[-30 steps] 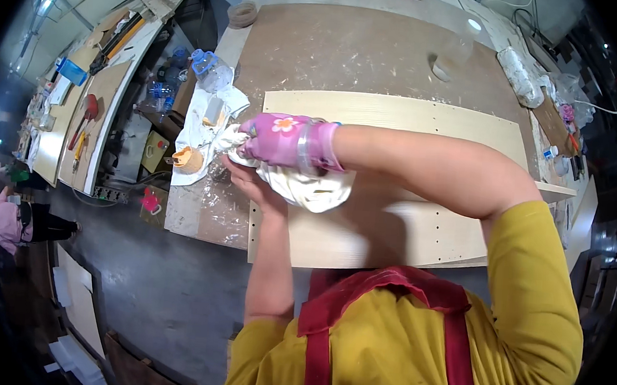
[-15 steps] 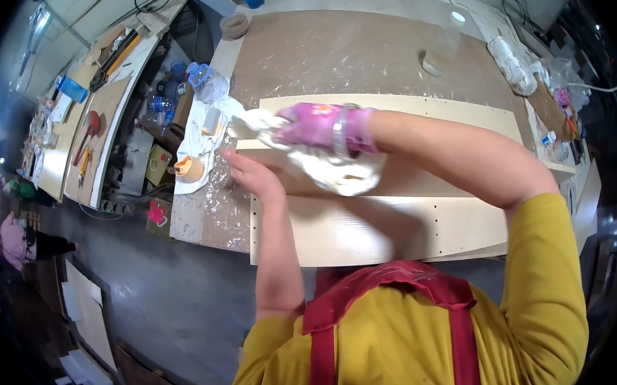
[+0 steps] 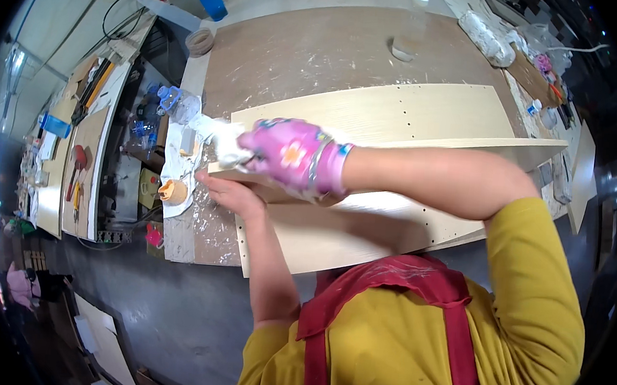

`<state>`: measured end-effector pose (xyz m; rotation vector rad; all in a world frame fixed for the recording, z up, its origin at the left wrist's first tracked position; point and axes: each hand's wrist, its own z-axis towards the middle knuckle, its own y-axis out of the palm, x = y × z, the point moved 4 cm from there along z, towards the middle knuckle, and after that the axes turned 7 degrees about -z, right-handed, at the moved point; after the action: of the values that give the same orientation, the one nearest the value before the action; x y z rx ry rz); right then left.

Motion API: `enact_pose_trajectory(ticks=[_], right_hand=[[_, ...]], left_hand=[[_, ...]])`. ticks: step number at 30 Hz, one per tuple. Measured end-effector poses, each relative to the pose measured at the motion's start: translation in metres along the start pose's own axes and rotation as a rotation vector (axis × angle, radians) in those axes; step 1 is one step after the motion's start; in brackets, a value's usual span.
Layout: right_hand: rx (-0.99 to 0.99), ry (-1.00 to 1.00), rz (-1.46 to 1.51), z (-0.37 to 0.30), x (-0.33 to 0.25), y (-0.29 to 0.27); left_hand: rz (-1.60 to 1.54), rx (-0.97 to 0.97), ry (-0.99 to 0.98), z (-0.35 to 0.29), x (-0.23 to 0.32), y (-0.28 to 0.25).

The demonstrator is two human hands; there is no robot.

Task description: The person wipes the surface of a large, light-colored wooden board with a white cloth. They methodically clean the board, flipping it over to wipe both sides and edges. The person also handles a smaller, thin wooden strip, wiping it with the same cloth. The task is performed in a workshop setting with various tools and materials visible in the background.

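My right hand (image 3: 293, 156), in a pink flowered glove, is closed on a white cloth (image 3: 225, 140) bunched at the left end of an upright pale wooden board (image 3: 462, 143). The glove and cloth are slightly blurred. Below them my bare left hand (image 3: 231, 196) lies against that same end, its fingers stretched out and touching the wood. The upright board stands between a far pale panel (image 3: 372, 105) and a near pale panel (image 3: 298, 243), both with small dark holes. My right forearm hides part of the board.
A brown worktable (image 3: 297, 45) carries the panels. To the left are a clear bottle with a blue handle (image 3: 179, 103), an orange-tan cup (image 3: 172, 191) and a round container (image 3: 199, 41). A clear bottle (image 3: 408, 35) and a white wrapped roll (image 3: 486, 39) stand farther back.
My right hand has swept the cloth left along the upright board to its end. The cloth's hanging part is now bunched. My left hand stays at the board's end; the whole view has shifted.
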<state>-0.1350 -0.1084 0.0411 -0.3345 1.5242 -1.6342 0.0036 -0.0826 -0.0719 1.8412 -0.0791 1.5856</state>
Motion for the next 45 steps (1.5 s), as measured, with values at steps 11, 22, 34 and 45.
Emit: enact_pose_trajectory(ticks=[11, 22, 34, 45], right_hand=[[-0.259, 0.178, 0.307, -0.018, 0.014, -0.014], [-0.036, 0.577, 0.013, -0.206, 0.097, -0.086], [0.288, 0.505, -0.465, -0.207, 0.077, -0.071], [0.333, 0.843, -0.692, -0.291, 0.126, -0.121]], left_hand=[[0.137, -0.835, -0.199, 0.014, 0.035, -0.010], [0.029, -0.925, -0.118, 0.004, 0.032, -0.031], [0.220, -0.946, -0.003, 0.010, 0.036, -0.043], [0.955, -1.464, 0.588, -0.059, 0.110, 0.048]])
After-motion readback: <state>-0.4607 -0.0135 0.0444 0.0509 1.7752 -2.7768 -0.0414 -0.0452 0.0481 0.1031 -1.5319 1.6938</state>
